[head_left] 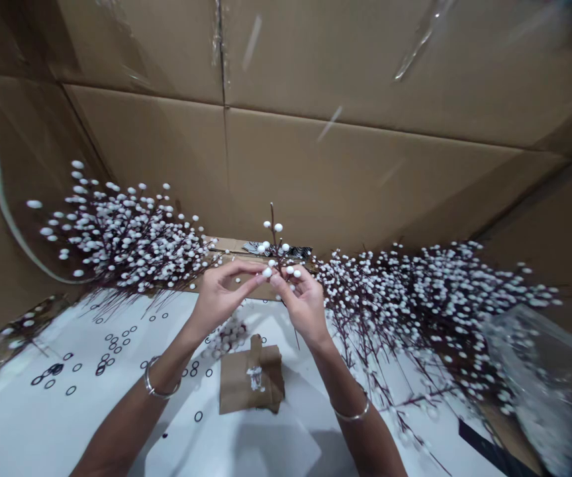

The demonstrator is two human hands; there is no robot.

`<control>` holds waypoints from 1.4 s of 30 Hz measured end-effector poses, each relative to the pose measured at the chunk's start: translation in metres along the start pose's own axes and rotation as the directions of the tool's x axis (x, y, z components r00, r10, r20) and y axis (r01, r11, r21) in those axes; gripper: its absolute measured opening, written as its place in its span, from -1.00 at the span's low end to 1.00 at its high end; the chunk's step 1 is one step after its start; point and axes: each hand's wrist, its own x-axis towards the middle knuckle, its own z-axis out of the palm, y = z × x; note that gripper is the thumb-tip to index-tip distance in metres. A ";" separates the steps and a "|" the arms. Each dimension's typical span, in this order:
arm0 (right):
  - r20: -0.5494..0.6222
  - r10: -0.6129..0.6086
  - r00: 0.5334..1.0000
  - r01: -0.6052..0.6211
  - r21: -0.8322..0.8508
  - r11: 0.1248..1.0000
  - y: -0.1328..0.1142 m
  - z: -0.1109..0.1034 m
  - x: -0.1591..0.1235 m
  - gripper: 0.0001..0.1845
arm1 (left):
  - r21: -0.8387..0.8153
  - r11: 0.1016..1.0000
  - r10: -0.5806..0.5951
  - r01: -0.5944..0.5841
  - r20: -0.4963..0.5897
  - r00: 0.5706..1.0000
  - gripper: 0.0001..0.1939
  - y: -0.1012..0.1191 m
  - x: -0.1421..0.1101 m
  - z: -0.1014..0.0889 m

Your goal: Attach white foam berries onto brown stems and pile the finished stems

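Note:
My right hand (304, 301) is closed around the thin dark stem of a small sprig with white berries (277, 250), holding it upright at the middle of the view. My left hand (221, 291) meets it from the left, thumb and fingers pinched on a white berry of that sprig. Both wrists wear thin metal bangles. A large heap of white-berry branches (429, 291) lies to the right of my hands, and another heap (122, 238) lies to the left.
Several small black rubber rings (112, 344) are scattered over the white tabletop (28, 424). A folded brown cardboard piece (251, 381) lies below my hands. Cardboard box walls (316, 152) enclose the back and sides. A clear plastic bag (549, 377) sits at the right.

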 end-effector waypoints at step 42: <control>-0.293 0.165 0.942 0.031 0.563 0.826 -0.034 -0.035 0.014 -0.81 | 0.779 0.622 -0.650 0.077 0.459 0.606 -0.85 -0.090 0.004 -0.008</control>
